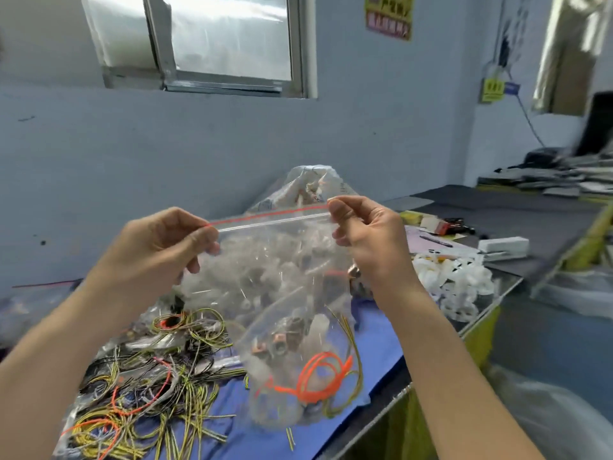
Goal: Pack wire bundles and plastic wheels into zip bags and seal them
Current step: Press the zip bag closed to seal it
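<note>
I hold a clear zip bag (275, 280) with a red zip strip up in front of me above the table. My left hand (166, 240) pinches the left end of the strip and my right hand (365, 234) pinches the right end, stretching it straight. Inside the bag, low down, lie an orange wire bundle (318, 376), yellow-green wires and some pale plastic parts. A heap of loose wire bundles (149, 386) in yellow, black and orange covers the table below my left arm. White plastic wheels (454, 277) are piled to the right.
The table has a blue mat (374, 340) and a front edge at the lower right. A larger filled plastic bag (308, 187) stands behind my hands. A white box (502, 244), a pen and small items lie on the dark surface at right.
</note>
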